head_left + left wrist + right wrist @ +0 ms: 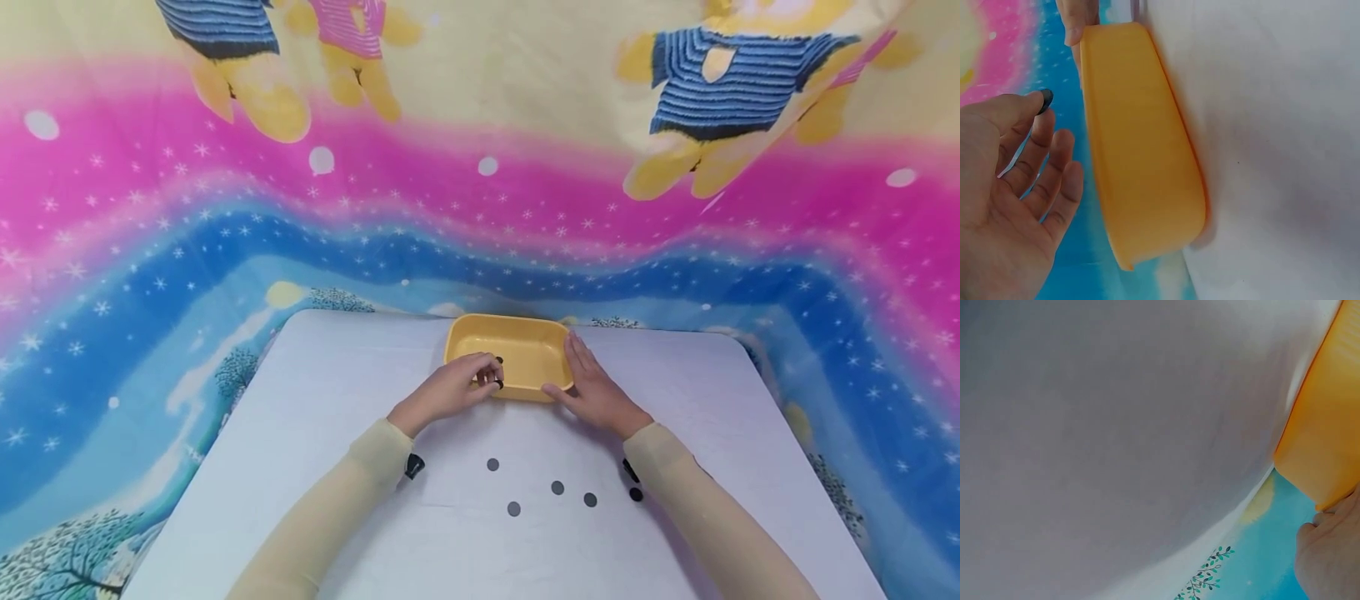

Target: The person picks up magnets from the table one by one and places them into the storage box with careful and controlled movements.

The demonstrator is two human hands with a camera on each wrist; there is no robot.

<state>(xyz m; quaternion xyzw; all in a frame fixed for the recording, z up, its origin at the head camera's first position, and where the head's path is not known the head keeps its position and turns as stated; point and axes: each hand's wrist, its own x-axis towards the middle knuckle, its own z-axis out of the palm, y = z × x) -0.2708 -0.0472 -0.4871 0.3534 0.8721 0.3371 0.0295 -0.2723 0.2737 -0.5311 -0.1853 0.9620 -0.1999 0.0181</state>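
Observation:
Over the near left rim of a yellow plastic container (525, 393), my left hand (457, 385) pinches a small dark disc (1046, 101) between thumb and index finger. The other fingers of that hand are loosely bent, as the left wrist view shows. A second dark spot (499, 360) appears beside these fingers, against the container's inside. My right hand (600, 398) rests at the container's right end, its fingers straight along the side and its thumb at the near rim. Only part of this hand shows in the right wrist view, at the container's corner.
Several grey discs (557, 488) lie scattered on the white table (360, 358) between the forearms. A blacker disc (636, 494) is beside the right sleeve. The container stands near the table's far edge, in front of a colourful printed cloth (480, 225).

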